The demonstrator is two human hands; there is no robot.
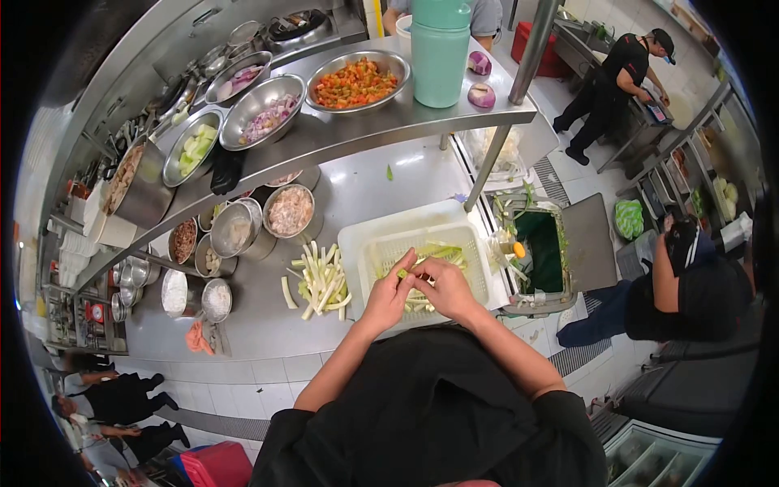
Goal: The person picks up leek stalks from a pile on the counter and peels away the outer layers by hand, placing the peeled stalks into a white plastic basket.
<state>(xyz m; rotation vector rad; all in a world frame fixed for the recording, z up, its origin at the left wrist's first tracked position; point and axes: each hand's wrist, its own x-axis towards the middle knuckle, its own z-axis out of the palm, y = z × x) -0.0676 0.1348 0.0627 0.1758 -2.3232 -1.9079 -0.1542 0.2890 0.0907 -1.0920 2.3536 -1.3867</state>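
A small green piece (402, 274) is showing at the left hand's (389, 295) fingertips, while pale green stalks (324, 281) are lying loosely piled beside a whitish tray (350, 239) and cut pieces (445, 251) are filling its perforated basket (480, 280).

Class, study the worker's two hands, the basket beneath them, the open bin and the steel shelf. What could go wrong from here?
Bits may drop among the cut stalks, since the left hand and right hand work right over the basket.
Green scraps lie at the rim of the bin; some might fall to the floor.
The nearer purple onion sits loose near the shelf's edge and might roll off if bumped.
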